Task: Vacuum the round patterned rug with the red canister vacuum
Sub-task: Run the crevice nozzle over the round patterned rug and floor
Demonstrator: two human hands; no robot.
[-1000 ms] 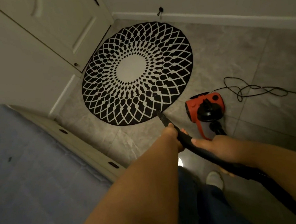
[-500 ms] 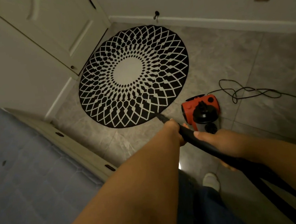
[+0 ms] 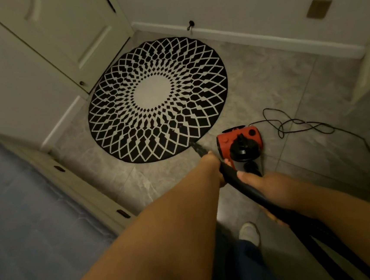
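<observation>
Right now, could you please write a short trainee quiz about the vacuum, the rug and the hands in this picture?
1. True or false: the nozzle tip is at the rug's near edge.
2. What do the left hand and right hand both grip?
A. the hose
B. the cord
C. the rug
3. On which side of the rug does the vacuum sit?

Key: 1 true; 2 A; 3 its right, on the tiles.

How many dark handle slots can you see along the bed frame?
2: one slot further up the bed frame, toward the wall corner, and one slot nearer, just left of the forearm. More may be hidden behind the arm.
</observation>
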